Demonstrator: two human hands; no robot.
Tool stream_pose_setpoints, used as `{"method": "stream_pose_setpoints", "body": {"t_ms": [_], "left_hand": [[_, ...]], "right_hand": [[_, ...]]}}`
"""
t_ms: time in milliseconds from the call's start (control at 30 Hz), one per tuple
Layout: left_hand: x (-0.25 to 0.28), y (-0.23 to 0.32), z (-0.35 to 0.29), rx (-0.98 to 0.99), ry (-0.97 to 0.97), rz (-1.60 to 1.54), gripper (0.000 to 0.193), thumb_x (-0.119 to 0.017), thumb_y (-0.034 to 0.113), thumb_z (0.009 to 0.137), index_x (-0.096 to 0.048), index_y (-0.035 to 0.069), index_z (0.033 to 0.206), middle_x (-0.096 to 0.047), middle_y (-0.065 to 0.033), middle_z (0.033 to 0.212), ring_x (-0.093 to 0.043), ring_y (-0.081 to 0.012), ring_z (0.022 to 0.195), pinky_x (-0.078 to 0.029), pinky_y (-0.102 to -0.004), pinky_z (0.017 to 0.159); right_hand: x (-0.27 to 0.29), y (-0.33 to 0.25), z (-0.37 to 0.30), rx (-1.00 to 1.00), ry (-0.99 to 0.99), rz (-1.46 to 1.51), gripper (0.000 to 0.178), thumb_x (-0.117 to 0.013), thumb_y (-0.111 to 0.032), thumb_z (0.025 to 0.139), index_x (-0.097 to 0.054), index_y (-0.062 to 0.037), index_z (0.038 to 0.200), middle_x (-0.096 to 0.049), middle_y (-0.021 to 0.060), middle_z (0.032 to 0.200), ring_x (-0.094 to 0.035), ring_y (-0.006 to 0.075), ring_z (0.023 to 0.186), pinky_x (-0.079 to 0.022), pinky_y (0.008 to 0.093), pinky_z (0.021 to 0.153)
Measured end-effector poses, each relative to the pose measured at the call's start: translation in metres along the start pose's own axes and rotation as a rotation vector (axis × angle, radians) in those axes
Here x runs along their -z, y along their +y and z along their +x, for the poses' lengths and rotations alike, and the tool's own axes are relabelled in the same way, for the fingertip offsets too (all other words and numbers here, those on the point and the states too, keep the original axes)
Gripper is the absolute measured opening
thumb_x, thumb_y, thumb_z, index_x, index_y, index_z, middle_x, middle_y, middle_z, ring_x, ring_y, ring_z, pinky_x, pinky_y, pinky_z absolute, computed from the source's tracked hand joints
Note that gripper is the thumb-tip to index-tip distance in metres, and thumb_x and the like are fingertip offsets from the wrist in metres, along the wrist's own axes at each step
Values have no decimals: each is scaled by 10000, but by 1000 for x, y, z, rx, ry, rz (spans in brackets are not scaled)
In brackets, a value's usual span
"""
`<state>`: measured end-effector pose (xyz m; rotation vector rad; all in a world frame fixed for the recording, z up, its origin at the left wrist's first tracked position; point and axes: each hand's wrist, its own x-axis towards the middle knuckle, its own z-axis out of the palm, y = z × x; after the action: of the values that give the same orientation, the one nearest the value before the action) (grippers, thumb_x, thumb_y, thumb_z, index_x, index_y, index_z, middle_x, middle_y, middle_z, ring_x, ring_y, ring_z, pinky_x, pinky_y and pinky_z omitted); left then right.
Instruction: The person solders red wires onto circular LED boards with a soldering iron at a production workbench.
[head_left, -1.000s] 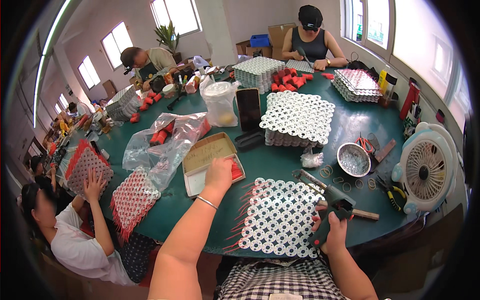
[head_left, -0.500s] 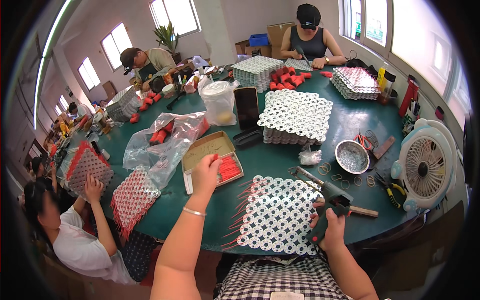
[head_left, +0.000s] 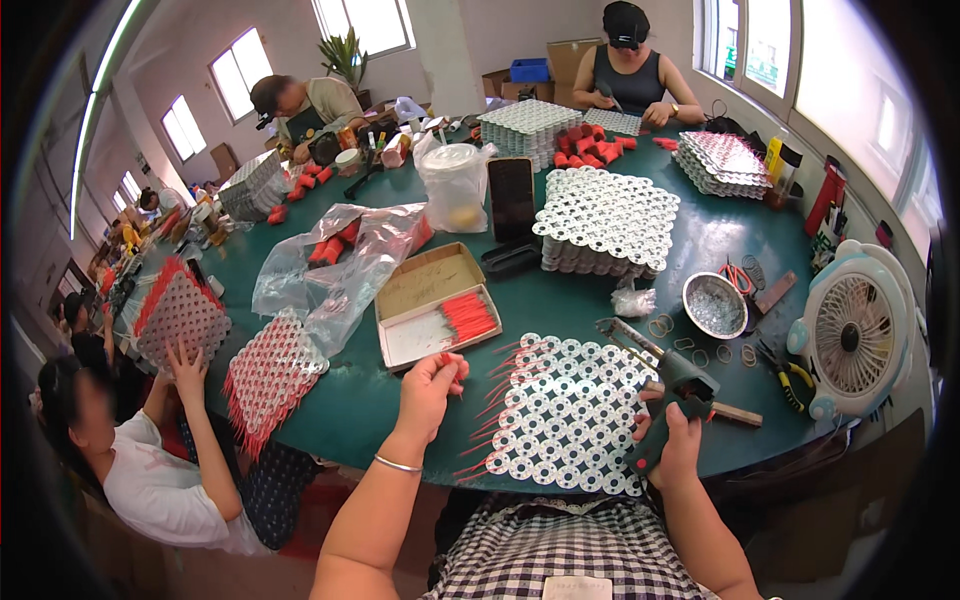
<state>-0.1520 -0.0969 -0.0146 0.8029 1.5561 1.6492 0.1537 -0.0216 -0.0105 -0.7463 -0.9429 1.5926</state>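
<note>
The green worktop (head_left: 365, 415) has its near edge at six o'clock from the left fingers (head_left: 443, 376) and bare room at nine. A white disc sheet (head_left: 575, 415) lies at their three o'clock; an open cardboard box (head_left: 418, 341) sits at twelve, just beyond. The right fingers (head_left: 684, 428) wrap a green hand tool (head_left: 690, 378) whose nose points to ten. The left fingers pinch narrowly on red strands (head_left: 468, 316) like those in the box.

My dark green bench (head_left: 735, 240)
A white, ring-patterned panel (head_left: 575, 410) near; red wires (head_left: 467, 317) left; a white-and-blue fan (head_left: 850, 340) right; my garment (head_left: 500, 555) checked black and white.
</note>
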Motion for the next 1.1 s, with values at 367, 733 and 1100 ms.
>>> {"method": "stream_pose_setpoints", "body": {"t_ms": [367, 733, 1100], "left_hand": [[-80, 35, -49, 21, -192, -637, 124, -454, 112, 926, -558, 42, 927, -627, -108, 910, -594, -128, 789, -503, -226, 698], [-133, 23, -98, 61, -367, -733, 158, -425, 103, 937, -547, 7, 968, -591, -125, 994, -579, -183, 930, -489, -291, 795], [-102, 35, -87, 38, -148, -759, 123, -478, 96, 913, -571, 50, 980, -630, -95, 908, -605, -148, 825, -504, -220, 686]], "right_hand": [[-24, -9, -7, -147, 32, 147, 352, -430, -303, 907, -462, -3, 1089, -581, 135, 942, -612, 205, 621, -513, 313, 543], [-49, -12, -49, -178, 42, -131, 176, -574, 2, 778, -580, 19, 953, -609, 80, 887, -589, 143, 763, -469, 270, 709], [-32, -13, -46, -122, 89, -203, 484, -585, 35, 776, -408, -72, 1214, -546, 49, 870, -549, 132, 710, -440, 240, 545]]}}
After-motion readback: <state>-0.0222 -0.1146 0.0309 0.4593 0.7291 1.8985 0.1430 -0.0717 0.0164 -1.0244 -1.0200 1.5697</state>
